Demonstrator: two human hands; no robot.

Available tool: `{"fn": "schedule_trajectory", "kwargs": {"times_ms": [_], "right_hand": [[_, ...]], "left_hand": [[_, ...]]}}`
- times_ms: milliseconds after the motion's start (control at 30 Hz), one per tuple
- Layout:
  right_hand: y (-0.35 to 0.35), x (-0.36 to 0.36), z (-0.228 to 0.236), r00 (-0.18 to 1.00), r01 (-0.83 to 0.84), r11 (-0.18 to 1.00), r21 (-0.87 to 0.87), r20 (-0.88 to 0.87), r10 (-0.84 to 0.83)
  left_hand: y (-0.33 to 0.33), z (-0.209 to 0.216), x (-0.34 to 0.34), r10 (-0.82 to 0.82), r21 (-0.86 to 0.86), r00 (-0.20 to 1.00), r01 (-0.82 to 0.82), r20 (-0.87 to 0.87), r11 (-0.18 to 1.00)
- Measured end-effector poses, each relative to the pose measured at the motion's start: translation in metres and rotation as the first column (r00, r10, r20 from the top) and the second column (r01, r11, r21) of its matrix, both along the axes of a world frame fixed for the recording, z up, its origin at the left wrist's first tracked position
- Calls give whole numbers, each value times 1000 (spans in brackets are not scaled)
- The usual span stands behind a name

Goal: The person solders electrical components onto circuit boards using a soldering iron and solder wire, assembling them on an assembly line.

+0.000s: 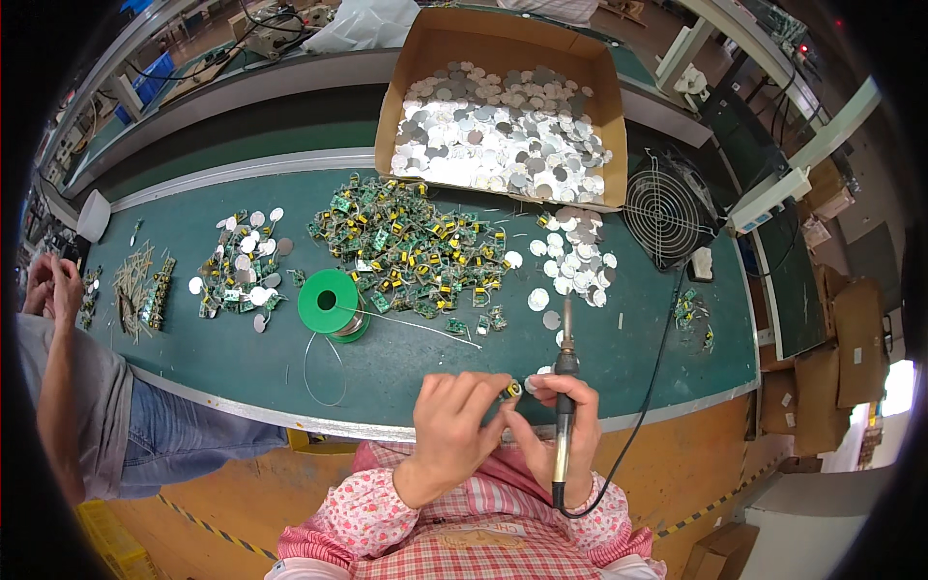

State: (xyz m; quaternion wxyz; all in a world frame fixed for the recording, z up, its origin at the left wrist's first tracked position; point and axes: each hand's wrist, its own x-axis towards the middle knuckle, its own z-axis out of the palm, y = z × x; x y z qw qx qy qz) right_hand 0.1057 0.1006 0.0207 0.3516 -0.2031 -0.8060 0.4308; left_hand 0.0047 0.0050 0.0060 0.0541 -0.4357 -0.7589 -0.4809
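Note:
Near the table's front edge, my left hand [449, 425] pinches a small circuit board with a yellow part [511, 390]. Close beside it, my right hand [583, 418] is wrapped around a soldering iron [565, 411], its tip pointing up and away from me. A silver disc [531, 384] shows at the right fingertips, next to the board; whether the two touch I cannot tell. Left of centre stands a green spool of solder wire [314, 307], its loose end trailing right. Beyond my hands lies a large pile of circuit boards [406, 246], with loose silver discs [580, 256] to its right.
A cardboard box [501, 184] full of discs sits at the back. A fan with a wire guard [660, 208] stands right of it. The iron's black cord [650, 401] loops along my right. Discs on boards [246, 256] lie left; another person's hand [63, 285] is at far left.

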Motion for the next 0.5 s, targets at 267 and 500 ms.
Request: {"fn": "schedule_trajectory", "kwargs": {"times_ms": [267,500], "right_hand": [[6,4,-4,1000,-10,953,-304,-24,2],[8,13,-4,999,-15,944,-330,-49,-2]], "left_hand": [[-7,8,2,-90,-6,996,90,2,996],[-11,14,-1,-240,-50,898,277,369,960]]}}
